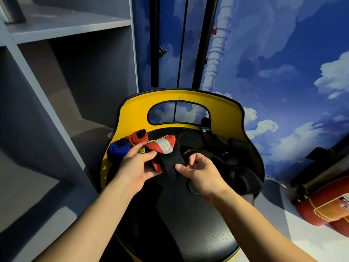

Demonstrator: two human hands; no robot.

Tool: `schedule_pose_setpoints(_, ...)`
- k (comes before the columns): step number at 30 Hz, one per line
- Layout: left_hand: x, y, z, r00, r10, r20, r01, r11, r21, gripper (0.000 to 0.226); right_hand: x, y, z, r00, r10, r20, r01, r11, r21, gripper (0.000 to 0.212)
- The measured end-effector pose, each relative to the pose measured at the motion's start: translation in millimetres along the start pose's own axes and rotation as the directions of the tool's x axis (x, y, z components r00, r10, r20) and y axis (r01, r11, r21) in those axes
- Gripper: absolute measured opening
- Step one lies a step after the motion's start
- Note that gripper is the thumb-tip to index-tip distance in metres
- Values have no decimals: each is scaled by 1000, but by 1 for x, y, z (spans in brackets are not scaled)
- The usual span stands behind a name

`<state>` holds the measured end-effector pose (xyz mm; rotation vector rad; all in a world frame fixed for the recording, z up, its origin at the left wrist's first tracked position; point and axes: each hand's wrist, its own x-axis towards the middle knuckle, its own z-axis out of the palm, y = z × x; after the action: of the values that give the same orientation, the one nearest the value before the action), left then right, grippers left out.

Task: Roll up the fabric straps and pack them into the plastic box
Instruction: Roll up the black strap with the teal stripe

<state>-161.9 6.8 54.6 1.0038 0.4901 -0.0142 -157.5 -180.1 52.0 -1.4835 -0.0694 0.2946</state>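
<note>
Above the black seat of a yellow chair (132, 110), my left hand (135, 168) grips a red strap with a grey reflective patch (163, 145). A black part of it (171, 163) hangs between my hands, and my right hand (200, 172) pinches its lower edge. A rolled blue strap (119, 148) and a rolled red strap (137, 138) lie at the seat's back left. Several loose black straps (234, 163) are piled on the right side of the seat. No plastic box is in view.
Grey shelving (66, 76) stands to the left. A blue wall with painted clouds (283, 72) rises behind the chair, with black poles (154, 44) in front of it. Red fire extinguishers (324, 208) lie on the floor at the right.
</note>
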Motion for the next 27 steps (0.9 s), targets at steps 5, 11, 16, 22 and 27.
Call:
schedule_pose_setpoints(5, -6, -1, 6, 995, -91, 51, 94, 994, -64, 33, 4, 9, 5, 999, -39, -12, 38, 999, -20, 39)
schedule_pose_setpoints(11, -14, -2, 7, 977, -212, 30, 214, 969, -122, 24, 1, 11, 1, 992, -111, -65, 98, 978, -183, 42)
schedule_pose_setpoints(16, -20, 6, 7, 948, -309, 71, 314, 947, -71, 19, -1, 4, -4, 994, -62, -93, 43, 979, -197, 66)
schedule_pose_setpoints(22, -26, 8, 10, 902, -413, 124, 410, 911, 51, 38, -5, -6, -8, 975, -70, 213, 46, 992, 118, 46)
schedule_pose_setpoints(27, -28, 13, 9, 916, -324, 234, 291, 942, 165, 55, -1, -1, -3, 996, -16, 90, -4, 978, 210, 45)
